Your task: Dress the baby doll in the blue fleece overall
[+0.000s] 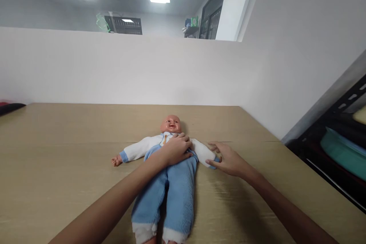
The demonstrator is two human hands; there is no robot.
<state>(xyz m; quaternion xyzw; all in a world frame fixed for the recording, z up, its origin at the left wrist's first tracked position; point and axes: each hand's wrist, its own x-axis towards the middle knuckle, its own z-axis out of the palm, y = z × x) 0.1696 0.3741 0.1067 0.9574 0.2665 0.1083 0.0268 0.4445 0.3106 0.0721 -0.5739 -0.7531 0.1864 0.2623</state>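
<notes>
A baby doll [180, 187] lies on its back on the wooden table, head toward the wall. It wears a white long-sleeved top with blue cuffs and blue fleecy trousers with white hems. My left hand [177, 149] is laid across its chest, fingers bent over the clothing at the side. At the sleeve on the right, my right hand [225, 160] has thumb and fingers apart around the blue cuff, the thumb at its lower edge. The doll's hand there is mostly hidden. Its other arm stretches out to the left with the small hand bare.
The wooden table [71, 129] meets a white wall [128, 68] at the back, with a glass pane above. On the right stands a black rack [311, 148] holding a teal item [343, 152]. A dark object [11, 108] sits at the far left edge.
</notes>
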